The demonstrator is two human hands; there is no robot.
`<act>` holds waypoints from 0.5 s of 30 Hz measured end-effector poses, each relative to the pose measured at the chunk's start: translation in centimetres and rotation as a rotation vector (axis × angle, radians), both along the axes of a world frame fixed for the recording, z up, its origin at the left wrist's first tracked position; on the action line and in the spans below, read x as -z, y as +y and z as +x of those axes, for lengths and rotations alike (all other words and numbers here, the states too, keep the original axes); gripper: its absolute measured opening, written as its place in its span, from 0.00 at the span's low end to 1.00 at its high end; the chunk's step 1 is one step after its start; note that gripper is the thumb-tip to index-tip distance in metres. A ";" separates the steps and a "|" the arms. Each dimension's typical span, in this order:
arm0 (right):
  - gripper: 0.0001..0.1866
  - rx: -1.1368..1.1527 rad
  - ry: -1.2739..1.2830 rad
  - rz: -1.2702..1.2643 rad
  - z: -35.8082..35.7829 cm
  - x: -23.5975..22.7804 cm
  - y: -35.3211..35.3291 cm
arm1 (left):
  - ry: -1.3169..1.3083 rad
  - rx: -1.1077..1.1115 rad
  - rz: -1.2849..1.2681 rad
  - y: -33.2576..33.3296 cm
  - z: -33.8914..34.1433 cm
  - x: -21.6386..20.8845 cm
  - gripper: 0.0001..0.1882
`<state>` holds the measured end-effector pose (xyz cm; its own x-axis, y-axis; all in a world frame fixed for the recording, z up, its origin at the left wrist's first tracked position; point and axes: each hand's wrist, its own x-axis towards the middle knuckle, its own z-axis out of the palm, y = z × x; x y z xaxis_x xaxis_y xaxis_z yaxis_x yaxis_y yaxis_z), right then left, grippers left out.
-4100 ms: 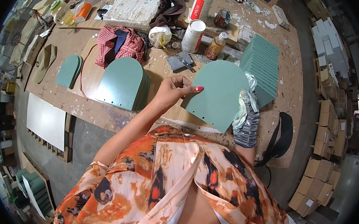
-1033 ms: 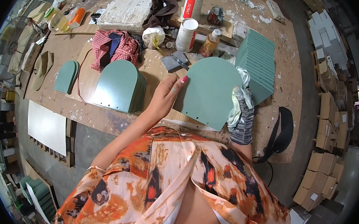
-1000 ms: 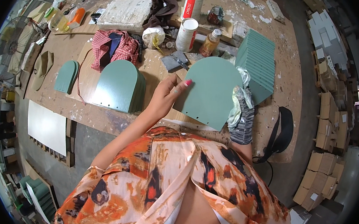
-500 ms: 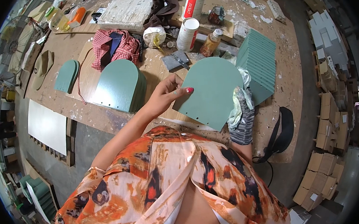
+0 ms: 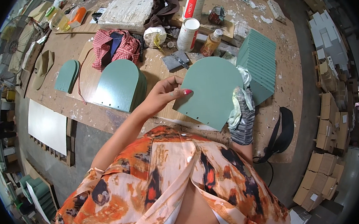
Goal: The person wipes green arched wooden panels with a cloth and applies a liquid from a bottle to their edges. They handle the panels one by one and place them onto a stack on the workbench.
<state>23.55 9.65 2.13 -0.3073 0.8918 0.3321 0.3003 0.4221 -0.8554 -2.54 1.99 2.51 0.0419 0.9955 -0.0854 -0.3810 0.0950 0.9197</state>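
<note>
A green board with a rounded top (image 5: 211, 90) is tilted up over the table in front of me. A few small holes run along its straight lower edge. My left hand (image 5: 167, 94), bare, pinches its left edge, thumb on the face and fingers behind. In a grey striped glove, my right hand (image 5: 244, 117) is closed on a pale, stained cloth (image 5: 235, 117) and presses it to the board's right edge. Part of the cloth sticks up beside the edge. The right fingertips are partly hidden by cloth.
Matching boards stand in a slanted stack (image 5: 260, 61) to the right, with a shorter pile (image 5: 118, 85) and smaller pieces (image 5: 66, 76) leftward. Beyond are two white-and-red cans (image 5: 188, 34), a bottle (image 5: 211, 43), a dark grey block (image 5: 173, 62) and checked cloth (image 5: 113, 47). A black strap (image 5: 280, 131) lies near right.
My left thumb has shifted very slightly toward the board's left edge. The board, the cloth and my right hand look almost the same.
</note>
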 end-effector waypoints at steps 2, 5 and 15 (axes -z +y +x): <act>0.18 0.001 0.003 -0.003 0.1 -0.1 0.0 | 0.051 -0.032 0.004 0.3 0.4 0.7 0.11; 0.18 0.002 0.000 -0.005 0.1 -0.1 -0.1 | 0.069 -0.067 0.006 0.3 0.6 1.0 0.11; 0.18 0.006 0.012 -0.006 -0.1 0.0 0.2 | -0.045 0.048 -0.049 -0.1 -0.3 -0.3 0.15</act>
<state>23.47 9.83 2.14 -0.2981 0.8955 0.3304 0.2929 0.4153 -0.8613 -2.85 1.87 2.78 0.0945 0.9868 -0.1313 -0.4158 0.1589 0.8955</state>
